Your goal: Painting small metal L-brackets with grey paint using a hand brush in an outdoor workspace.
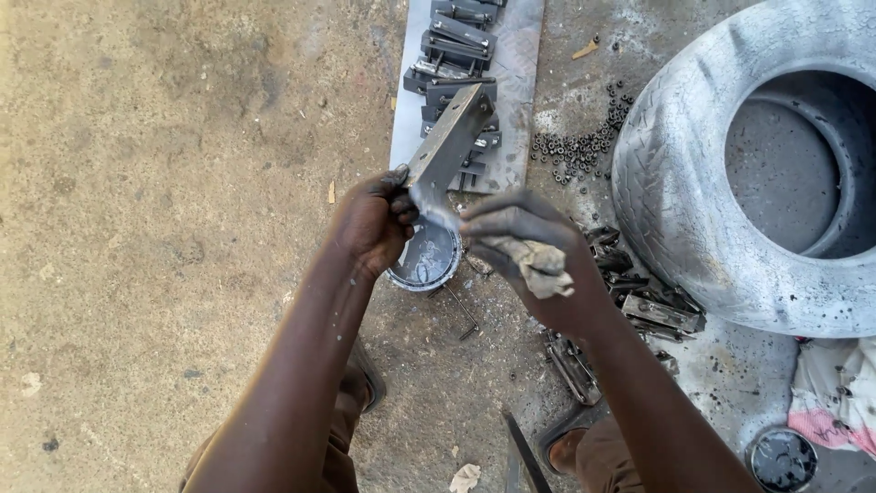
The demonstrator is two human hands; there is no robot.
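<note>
While left fingers (398,187) pinch the bracket (449,141), right fingers (493,219) clutch rag (538,265).

Both forearms are bare, with no sleeves, watch or gloves. The left hand (372,224) and right hand (529,260) are smeared with grey, silvery paint, pale specks dotting the left forearm. Brown trousers cover the knees; dark sandals on the feet

One metal plate (449,137) sits in the left hand (372,224), one rag (538,265) in the right hand (520,246). Below the hands is one tin (427,258); right of them, one tyre (712,173). A second tin (781,459) lies far right.
</note>
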